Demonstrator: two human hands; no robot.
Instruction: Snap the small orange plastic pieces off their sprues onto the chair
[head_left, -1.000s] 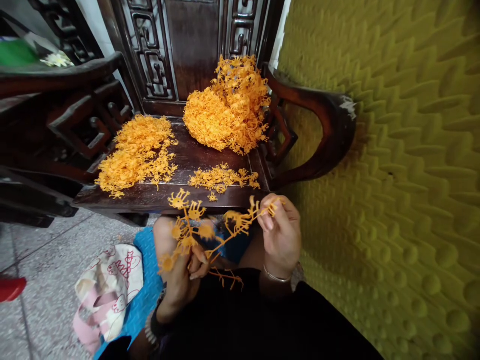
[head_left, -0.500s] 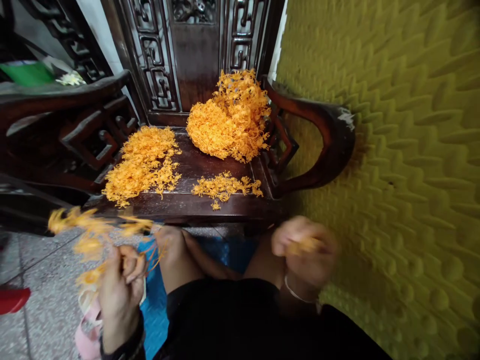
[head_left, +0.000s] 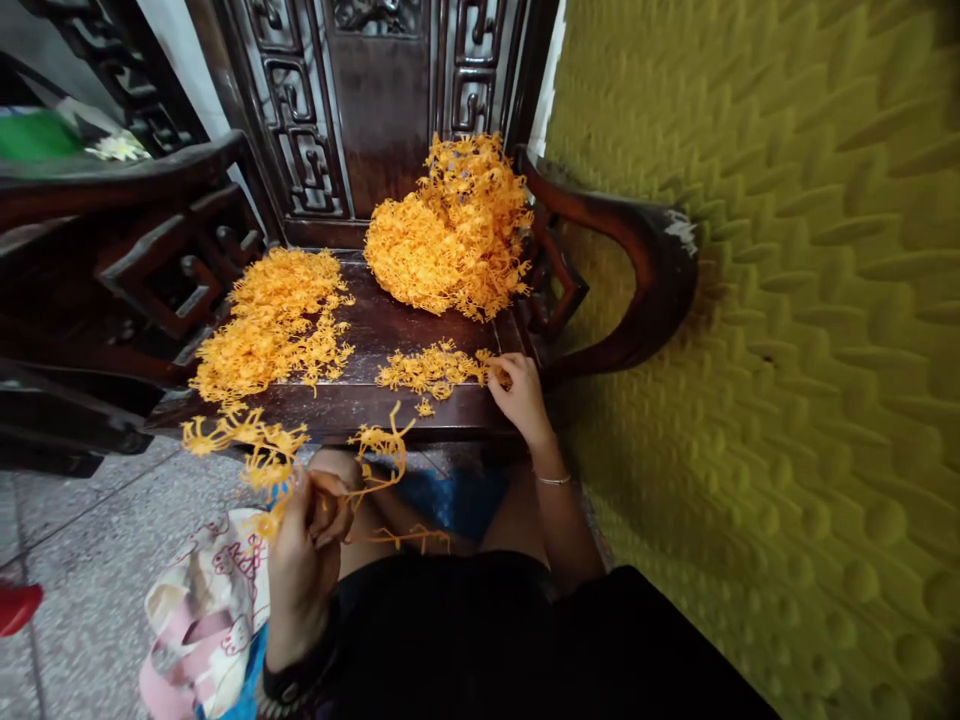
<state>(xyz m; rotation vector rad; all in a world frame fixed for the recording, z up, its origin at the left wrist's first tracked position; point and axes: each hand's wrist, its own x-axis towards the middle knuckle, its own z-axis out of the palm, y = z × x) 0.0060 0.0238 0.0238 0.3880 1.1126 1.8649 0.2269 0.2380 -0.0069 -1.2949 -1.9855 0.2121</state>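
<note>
On the wooden seat point(head_left: 367, 345) sit a tall orange heap point(head_left: 450, 255), back right, a broad heap point(head_left: 270, 325), left, and a small pile point(head_left: 431, 370) along the front. Right of the seat, an armrest point(head_left: 660, 265) curves beside a textured yellow wall point(head_left: 795, 300). Below the seat's left front, a cloth bag point(head_left: 241, 582) bears red markings, unreadable. Before the seat, the left hand point(head_left: 306, 535) clamps an orange sprig point(head_left: 271, 460). Half a second ago the right hand point(head_left: 519, 395) was off the seat; now it meets the small pile's right end; whether it grips anything, I cannot tell.

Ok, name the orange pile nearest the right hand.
The smallest pile, at the front of the seat, the right hand at its end; the tall heap and left heap lie farther off.
</note>
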